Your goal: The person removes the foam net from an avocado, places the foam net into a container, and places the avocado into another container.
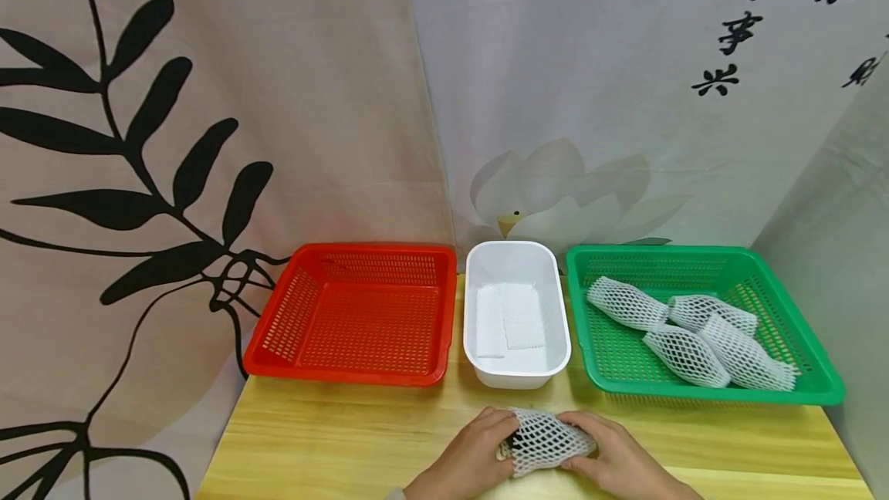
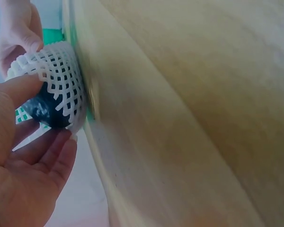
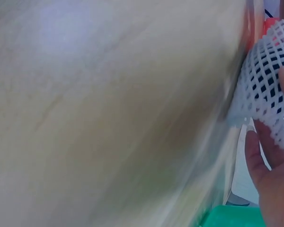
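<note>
Foam mesh sleeve (image 1: pixel 552 442), partly over dark glossy object (image 2: pixel 45 109), in front of white basin (image 1: pixel 517 381); our left hand (image 1: pixel 472 455) and right hand (image 1: pixel 620 455) both grip sleeve; we should stretch mesh evenly, gently.

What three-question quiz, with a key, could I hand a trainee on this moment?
1. How many net sleeves lie in the green basket?
2. True or false: the white tub stands between the red basket and the green basket.
3. What do the left hand and right hand hold together? A) the white tub; B) a dark item partly covered by a white net; C) the red basket.

Key: 1: four; 2: true; 3: B.
</note>
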`<state>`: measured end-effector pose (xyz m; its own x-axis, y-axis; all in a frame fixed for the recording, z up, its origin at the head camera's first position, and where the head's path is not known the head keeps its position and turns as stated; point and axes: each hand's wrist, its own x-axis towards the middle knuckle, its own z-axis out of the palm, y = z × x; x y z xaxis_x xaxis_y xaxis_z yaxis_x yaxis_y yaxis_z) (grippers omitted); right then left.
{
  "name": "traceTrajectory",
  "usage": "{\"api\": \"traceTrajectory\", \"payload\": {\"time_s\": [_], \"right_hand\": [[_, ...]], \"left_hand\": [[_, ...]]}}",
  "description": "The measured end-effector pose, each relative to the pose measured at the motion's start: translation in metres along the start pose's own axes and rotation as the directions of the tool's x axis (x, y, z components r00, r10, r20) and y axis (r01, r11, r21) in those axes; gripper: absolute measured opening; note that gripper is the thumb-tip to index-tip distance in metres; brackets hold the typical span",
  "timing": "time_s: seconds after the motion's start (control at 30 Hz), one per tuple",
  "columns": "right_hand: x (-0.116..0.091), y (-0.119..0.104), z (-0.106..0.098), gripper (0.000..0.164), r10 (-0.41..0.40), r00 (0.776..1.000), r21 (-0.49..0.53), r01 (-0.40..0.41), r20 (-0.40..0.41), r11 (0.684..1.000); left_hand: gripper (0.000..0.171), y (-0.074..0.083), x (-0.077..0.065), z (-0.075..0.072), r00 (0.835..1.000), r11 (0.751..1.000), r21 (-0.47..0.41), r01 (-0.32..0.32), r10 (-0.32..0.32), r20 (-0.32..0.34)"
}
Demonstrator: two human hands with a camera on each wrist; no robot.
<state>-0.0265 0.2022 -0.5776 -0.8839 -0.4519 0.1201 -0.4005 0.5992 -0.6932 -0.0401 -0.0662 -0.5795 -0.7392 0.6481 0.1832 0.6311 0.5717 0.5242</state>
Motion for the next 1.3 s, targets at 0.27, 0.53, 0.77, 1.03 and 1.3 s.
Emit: {"api": "traceTrajectory", "payload": {"time_s": [0.27,0.53,0.77,1.03,1.3], "right_hand": [[0.001,0.001,0.004,0.045,-0.045,0.999,0.061,0.044,0.006,0.997],[0.002,-0.003,0.003,0.039,-0.045,0.998,0.111,0.039,0.050,0.993],[0.003,-0.004,0.003,0.033,-0.052,0.997,0.114,0.046,0.050,0.992],[0.002,-0.003,0.002,0.032,-0.130,0.991,0.066,0.132,-0.035,0.989],[0.001,0.000,-0.001,0.039,-0.169,0.978,-0.005,0.169,-0.126,0.986]], "left_hand": [[0.058,0.000,0.004,0.003,0.999,0.998,0.064,0.008,-0.011,0.050],[0.056,0.002,0.007,0.004,0.997,0.992,0.127,-0.006,-0.004,0.080],[0.065,0.004,0.006,0.003,0.997,0.992,0.123,0.002,-0.012,0.080],[0.073,0.002,0.002,0.004,0.999,0.998,0.062,0.023,-0.026,0.048],[0.078,0.000,-0.003,0.000,0.994,0.995,-0.026,0.096,-0.094,0.054]]}}
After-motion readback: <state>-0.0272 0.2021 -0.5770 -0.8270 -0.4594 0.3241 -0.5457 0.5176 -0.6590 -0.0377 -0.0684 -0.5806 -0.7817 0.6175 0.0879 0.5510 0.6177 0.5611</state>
